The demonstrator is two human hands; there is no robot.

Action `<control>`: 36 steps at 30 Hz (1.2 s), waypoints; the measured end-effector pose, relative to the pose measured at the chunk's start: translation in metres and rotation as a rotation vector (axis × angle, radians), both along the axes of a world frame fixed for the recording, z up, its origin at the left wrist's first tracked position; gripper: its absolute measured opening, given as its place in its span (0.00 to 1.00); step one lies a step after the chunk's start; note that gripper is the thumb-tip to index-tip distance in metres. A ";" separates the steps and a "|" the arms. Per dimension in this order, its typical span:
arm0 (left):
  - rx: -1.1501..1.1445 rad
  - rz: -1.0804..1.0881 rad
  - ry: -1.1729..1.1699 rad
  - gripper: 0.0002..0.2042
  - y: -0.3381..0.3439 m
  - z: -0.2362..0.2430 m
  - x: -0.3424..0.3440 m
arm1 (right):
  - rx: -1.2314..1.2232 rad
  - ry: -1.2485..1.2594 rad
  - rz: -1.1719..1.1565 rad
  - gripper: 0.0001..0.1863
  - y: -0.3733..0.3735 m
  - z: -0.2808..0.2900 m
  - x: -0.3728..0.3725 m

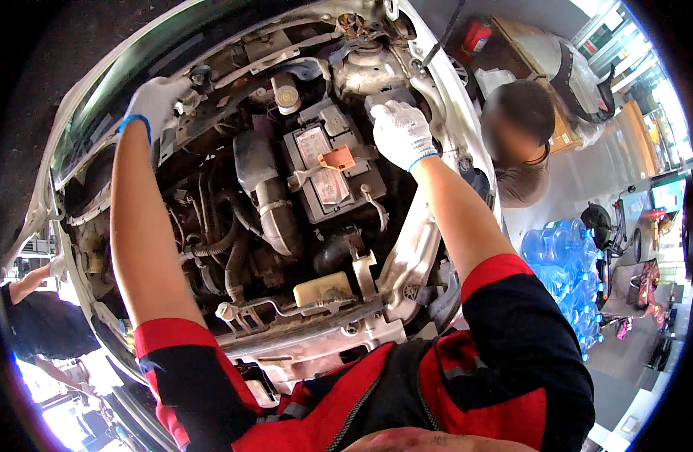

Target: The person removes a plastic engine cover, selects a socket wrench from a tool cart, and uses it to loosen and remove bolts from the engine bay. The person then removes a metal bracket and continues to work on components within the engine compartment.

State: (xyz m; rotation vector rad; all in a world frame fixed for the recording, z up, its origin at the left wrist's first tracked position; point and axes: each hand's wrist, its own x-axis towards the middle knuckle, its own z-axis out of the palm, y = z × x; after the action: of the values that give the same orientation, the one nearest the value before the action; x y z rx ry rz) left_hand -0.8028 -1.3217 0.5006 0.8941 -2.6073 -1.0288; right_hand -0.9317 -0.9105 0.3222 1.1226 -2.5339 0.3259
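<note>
I lean over the engine bay of a white car. My left hand (160, 107), in a white knit glove with a blue cuff, reaches to the far left by the bulkhead. Its fingertips are smeared among dark parts, so I cannot tell what they touch. On the right, my gloved right hand (403, 135) has its fingers curled against a dark plastic box (392, 98) beside the inner fender. Between my arms sits the car battery (335, 169), with an orange terminal cover (337, 158) on top. A black air intake duct (267, 196) runs to its left.
A round reservoir cap (288, 98) stands behind the battery, and hoses (218, 245) run at the left. A person (520, 135) is beside the right fender; another person (45, 324) is at the far left. Large blue water bottles (561, 264) are stacked on the right.
</note>
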 end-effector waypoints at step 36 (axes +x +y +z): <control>0.114 0.260 0.502 0.30 0.011 -0.056 0.001 | -0.107 -0.241 0.195 0.16 -0.107 0.103 0.016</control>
State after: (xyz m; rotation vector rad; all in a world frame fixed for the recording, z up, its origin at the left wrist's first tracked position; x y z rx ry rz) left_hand -0.8022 -1.3106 0.4447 0.8387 -1.9830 -1.1582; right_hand -0.9161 -1.0173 0.4249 1.3633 -2.5758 0.6764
